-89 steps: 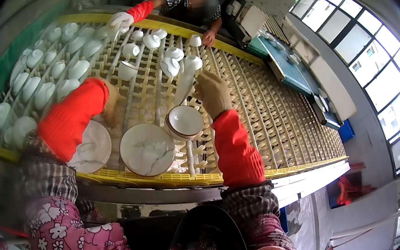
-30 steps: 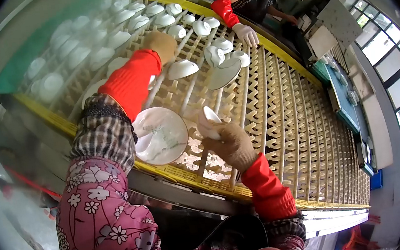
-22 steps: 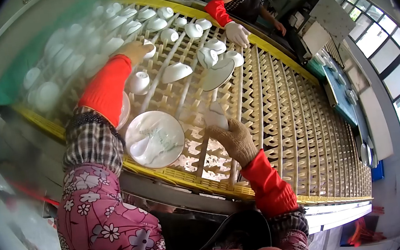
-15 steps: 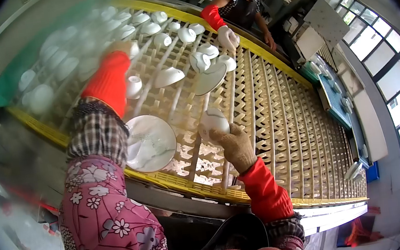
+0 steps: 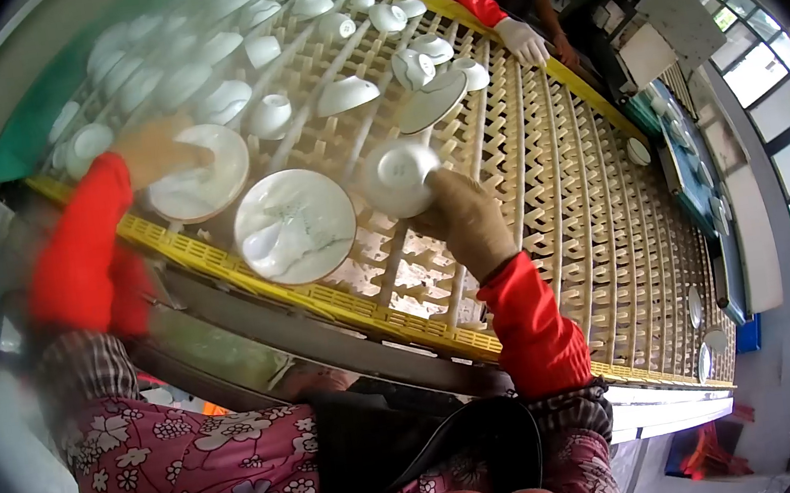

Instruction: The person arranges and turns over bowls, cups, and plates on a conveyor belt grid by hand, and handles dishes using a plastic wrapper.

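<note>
My right hand (image 5: 472,221), in a tan work glove, grips a small white bowl (image 5: 396,178) by its edge, the foot of the bowl facing me. My left hand (image 5: 153,151), gloved too and smeared by motion, is over a white plate (image 5: 230,168) at the left; its fingers are too blurred to read. Between the hands lies another white plate (image 5: 309,203) with a dark rim, grey-green marks and a white spoon-like shape on it. Beyond them a shallow dish (image 5: 436,103) leans against small bowls (image 5: 414,69) on the belt.
A slatted conveyor belt (image 5: 566,254) with yellow edges (image 5: 345,323) carries many overturned bowls (image 5: 221,102), hazy under mist near a green curtain (image 5: 27,145). Across it, a co-worker's white-gloved hand (image 5: 523,42) rests by the far edge. More dishes stand on a side shelf (image 5: 679,164).
My left hand has come back from the bowls farther in, toward the near left edge. My right hand has turned the bowl so its foot shows. The view has shifted.
</note>
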`<state>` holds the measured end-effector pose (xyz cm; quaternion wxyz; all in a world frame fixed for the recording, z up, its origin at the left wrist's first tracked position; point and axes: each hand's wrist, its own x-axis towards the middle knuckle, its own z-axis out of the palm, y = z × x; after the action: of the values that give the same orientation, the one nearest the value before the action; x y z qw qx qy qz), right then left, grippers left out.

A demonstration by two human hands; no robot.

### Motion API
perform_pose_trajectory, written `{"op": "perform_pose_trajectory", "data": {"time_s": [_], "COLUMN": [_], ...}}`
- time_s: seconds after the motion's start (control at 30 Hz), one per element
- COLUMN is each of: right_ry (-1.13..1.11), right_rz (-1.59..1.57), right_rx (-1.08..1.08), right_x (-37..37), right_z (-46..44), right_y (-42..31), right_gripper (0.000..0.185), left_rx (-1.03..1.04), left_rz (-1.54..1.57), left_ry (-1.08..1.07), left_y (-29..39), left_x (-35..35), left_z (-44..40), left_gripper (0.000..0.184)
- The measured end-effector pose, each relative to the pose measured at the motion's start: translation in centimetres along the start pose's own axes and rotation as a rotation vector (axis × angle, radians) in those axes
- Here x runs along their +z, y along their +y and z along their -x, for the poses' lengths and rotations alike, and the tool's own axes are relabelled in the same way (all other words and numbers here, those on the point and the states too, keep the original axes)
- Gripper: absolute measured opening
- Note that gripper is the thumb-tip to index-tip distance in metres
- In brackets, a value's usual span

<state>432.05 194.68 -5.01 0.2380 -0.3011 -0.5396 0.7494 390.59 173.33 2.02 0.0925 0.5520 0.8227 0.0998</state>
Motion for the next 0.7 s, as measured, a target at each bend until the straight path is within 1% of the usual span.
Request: {"op": "perform_pose_trajectory", "data": {"time_s": [0.03,0.07,0.1,0.17,0.2,0.23,0.27,0.33,0.43,0.5,0.53,0.57,0.6,0.67,0.7], "right_ry": [0.04,0.067,0.048,-0.09,-0.212,-0.301,-0.368,-0.641,-0.609,-0.571,-0.545,-0.482,-0.525,-0.599,-0.589], "right_rz": [0.345,0.629,0.79,1.143,1.334,1.626,1.72,1.801,1.724,1.854,1.918,1.871,1.804,1.756,1.78], "right_rx": [-0.073,-0.11,-0.219,-0.503,-0.691,-0.885,-0.877,-0.936,-1.111,-1.073,-1.048,-1.199,-1.097,-0.996,-0.974], "right_x": [-0.6,0.6,1.2,3.1,4.6,6.2,7.5,8.6,8.5,7.9,7.8,6.7,5.9,2.6,0.6], "right_z": [-0.3,0.5,0.9,1.9,2.3,2.0,2.0,0.4,-1.6,-1.8,-1.4,-0.4,0.5,2.8,4.2], "right_y": [1.0,-0.3,-0.3,-1.5,-2.9,-2.9,-1.9,-0.7,0.6,1.5,1.5,1.2,0.4,-1.3,-1.8], "right_gripper": [0.051,0.048,0.054,0.068,0.076,0.079,0.084,0.085,0.068,0.054,0.048,0.034,0.033,0.032,0.032], "left_rx": [-0.009,-0.021,-0.013,-0.014,-0.014,-0.045,-0.077,-0.145,-0.179,-0.103,-0.059,-0.054,0.021,0.17,0.194], "left_rz": [0.024,0.054,0.151,-0.002,-0.083,-0.106,-0.129,-0.096,-0.098,-0.039,-0.012,-0.126,-0.074,0.037,0.107], "left_ry": [0.034,0.073,0.087,0.003,-0.032,-0.042,-0.054,0.001,-0.055,-0.04,-0.034,-0.147,-0.154,-0.176,-0.265], "left_y": [-0.3,-0.8,-2.6,-1.6,-0.6,0.0,0.5,0.6,0.8,1.6,3.7,5.5,6.3,7.3,9.5], "left_x": [0.5,1.3,2.9,2.5,2.0,2.1,2.1,2.9,3.3,3.8,3.3,2.5,3.2,5.4,5.1], "left_z": [0.9,1.5,0.8,0.4,-0.1,-0.2,-0.4,-0.6,-1.0,-0.7,-0.1,0.4,0.3,0.0,1.1], "left_gripper": [0.055,0.055,0.052,0.051,0.05,0.051,0.052,0.053,0.054,0.055,0.056,0.058,0.058,0.06,0.059]}}
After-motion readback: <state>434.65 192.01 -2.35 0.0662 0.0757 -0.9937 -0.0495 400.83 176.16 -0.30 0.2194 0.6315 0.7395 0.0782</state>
